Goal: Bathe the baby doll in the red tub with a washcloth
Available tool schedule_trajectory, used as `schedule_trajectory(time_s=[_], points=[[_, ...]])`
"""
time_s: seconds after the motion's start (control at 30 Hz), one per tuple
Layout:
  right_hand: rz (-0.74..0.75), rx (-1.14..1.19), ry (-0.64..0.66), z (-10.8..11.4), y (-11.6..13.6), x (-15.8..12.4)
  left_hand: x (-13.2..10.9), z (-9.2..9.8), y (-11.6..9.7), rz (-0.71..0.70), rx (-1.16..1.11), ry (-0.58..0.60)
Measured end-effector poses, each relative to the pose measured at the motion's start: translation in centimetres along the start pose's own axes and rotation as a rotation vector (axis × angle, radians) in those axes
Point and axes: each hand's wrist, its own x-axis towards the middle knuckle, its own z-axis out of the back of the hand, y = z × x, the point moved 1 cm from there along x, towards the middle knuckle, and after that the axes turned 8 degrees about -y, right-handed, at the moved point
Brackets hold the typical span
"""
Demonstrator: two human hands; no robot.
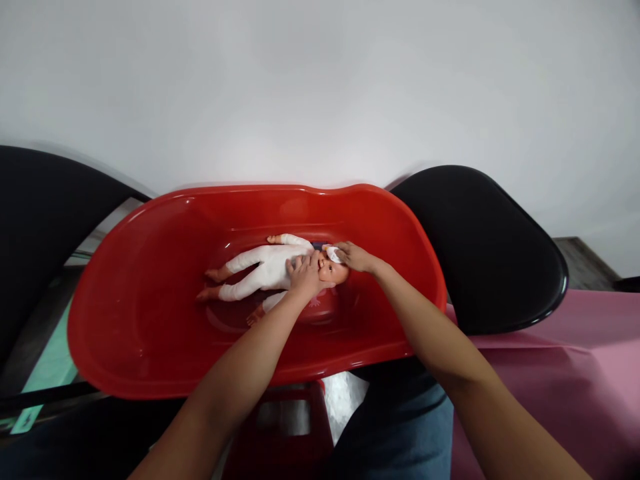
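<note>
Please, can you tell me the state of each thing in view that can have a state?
left hand: open, fingers resting on the doll's face
right hand: pinching a white pad
white pad: against the doll's face, near the eye
baby doll: lying on its back, dressed in white
red plastic bathtub: holding the doll

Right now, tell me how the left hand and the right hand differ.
The left hand is empty, while the right hand pinches a white pad. The left hand's fingers spread across the lower face and chest of the baby doll, whereas the right hand presses the pad to the side of its face. The left hand comes in lower, the right hand higher. Both are bare and over the red tub.
</note>
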Motion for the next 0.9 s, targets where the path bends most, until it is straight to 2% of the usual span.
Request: schedule_trajectory(time_s=[0.07,0.13,0.2,0.3,0.4,0.47,0.6,0.77,0.9], points=[[-0.018,0.021,-0.009,0.0,1.0,-1.2,0.1,0.1,-0.1,0.008,0.007,0.019],[-0.033,0.043,-0.043,0.4,1.9,-3.8,0.0,0.3,-0.2,0.01,0.011,0.031],[-0.026,0.08,-0.111,1.1,2.5,-7.9,-0.1,0.6,-0.3,0.0,0.009,0.032],[-0.037,0.114,-0.135,2.5,2.8,-14.8,-0.3,0.8,-0.4,-0.016,0.012,0.033],[0.086,0.365,-0.124,3.5,3.3,-19.1,-0.6,0.9,-0.5,-0.02,0.017,0.026],[0.117,0.404,-0.133,3.6,3.6,-20.0,-0.7,0.9,-0.5,-0.025,0.017,0.008],[0.125,0.34,-0.214,3.0,3.7,-19.6,-0.9,0.6,-0.3,-0.048,0.018,-0.029],[0.066,0.111,-0.25,3.1,3.5,-19.8,-0.8,0.0,-0.1,-0.046,0.03,-0.033],[0.033,0.015,-0.236,3.2,3.8,-19.7,-0.8,0.0,-0.2,-0.036,0.026,-0.015]])
